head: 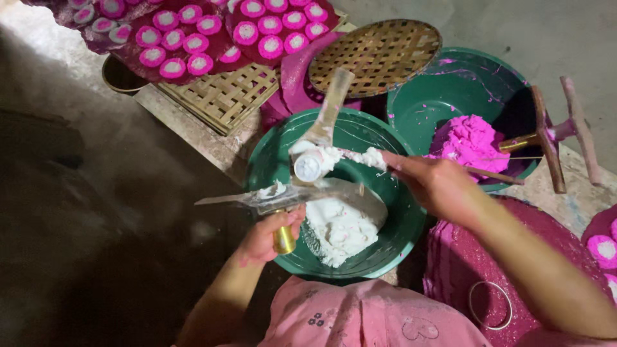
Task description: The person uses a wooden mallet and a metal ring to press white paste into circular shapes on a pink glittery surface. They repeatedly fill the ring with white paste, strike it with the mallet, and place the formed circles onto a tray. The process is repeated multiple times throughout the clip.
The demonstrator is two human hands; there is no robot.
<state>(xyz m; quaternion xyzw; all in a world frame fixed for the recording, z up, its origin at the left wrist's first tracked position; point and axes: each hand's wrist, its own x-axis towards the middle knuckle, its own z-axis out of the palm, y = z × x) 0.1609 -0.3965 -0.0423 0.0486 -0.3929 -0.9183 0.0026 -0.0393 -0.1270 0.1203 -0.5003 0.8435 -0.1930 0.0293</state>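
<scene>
While closed: left grip (267, 236) around brass tool handle (283, 239).

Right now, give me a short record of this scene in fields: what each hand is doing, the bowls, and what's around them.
left hand: grips a brass-coloured handle of a mould tool over the near bowl
right hand: fingers press white paste at the tool's top
near bowl: green, holds white dough
far bowl: green, holds pink dough
spare tool: wooden, pink-stained, resting on the far bowl
trays: woven, carrying pink discs with white centres
round woven lid: between trays and far bowl
</scene>
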